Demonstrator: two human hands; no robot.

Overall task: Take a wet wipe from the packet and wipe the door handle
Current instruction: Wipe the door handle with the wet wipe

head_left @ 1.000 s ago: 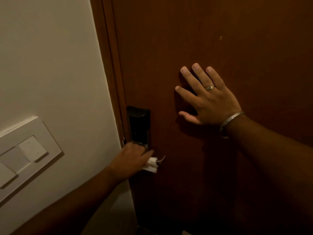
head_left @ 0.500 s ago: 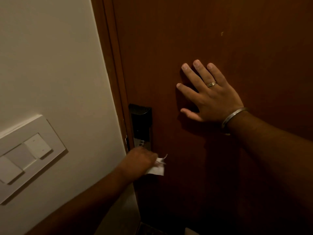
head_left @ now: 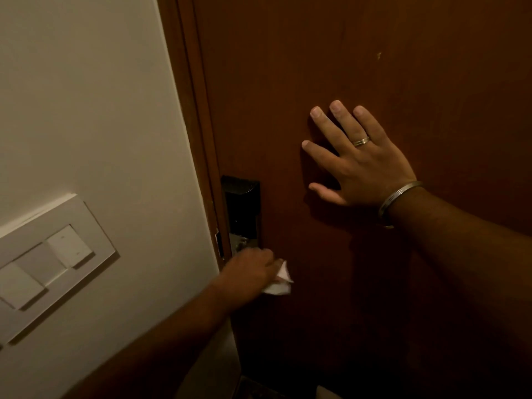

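Note:
My left hand (head_left: 249,272) is closed around a white wet wipe (head_left: 278,282), low on the brown door (head_left: 374,53), just under the black lock plate (head_left: 241,205). The door handle itself is hidden beneath that hand and the wipe. My right hand (head_left: 354,159) lies flat on the door with its fingers spread, to the right of and above the lock; it wears a ring and a metal bangle. No wipe packet is in view.
A white switch panel (head_left: 54,260) sits on the pale wall (head_left: 86,110) to the left. The brown door frame (head_left: 190,110) runs between wall and door. The floor at the bottom is dark.
My left hand has slid with the wipe a little down and to the right along the hidden handle. The right hand stays pressed on the door. The view has shifted slightly.

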